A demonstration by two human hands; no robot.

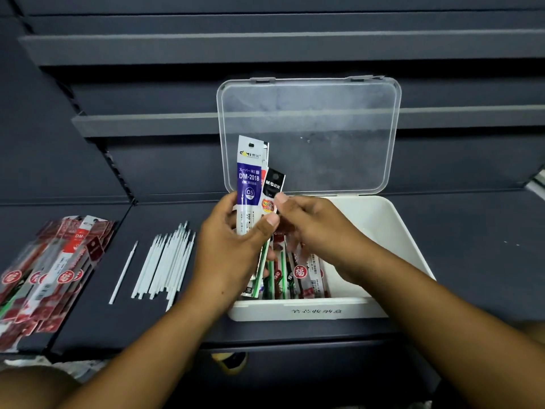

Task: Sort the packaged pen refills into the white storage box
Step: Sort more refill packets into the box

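I am working at a dark grey table, matte and flat, with tiers of dark shelves stepping up behind it and filling the whole background. The white storage box sits on the table straight in front of me, its clear lid standing open and leaning back against the shelves. More packaged refills already lie lengthwise in the left part of the box; the right part shows bare white floor. My left hand is raised over the box's left front corner, and its fingers are wrapped round a small bundle of packets held upright, the thumb pressed across the front. Foremost in the bundle is a blue-and-white packet, and just beside it on the right is a shorter black packet. My right hand reaches in from the right with its fingers curled; the forefinger tip touches the lower edge of the black packet, but I cannot tell whether the fingers actually clamp it. My forearms cover part of the box's front. On the table to the left, near the box, lies a row of loose white refills, a single refill apart from them, and farther left a heap of red packets at the table's edge.
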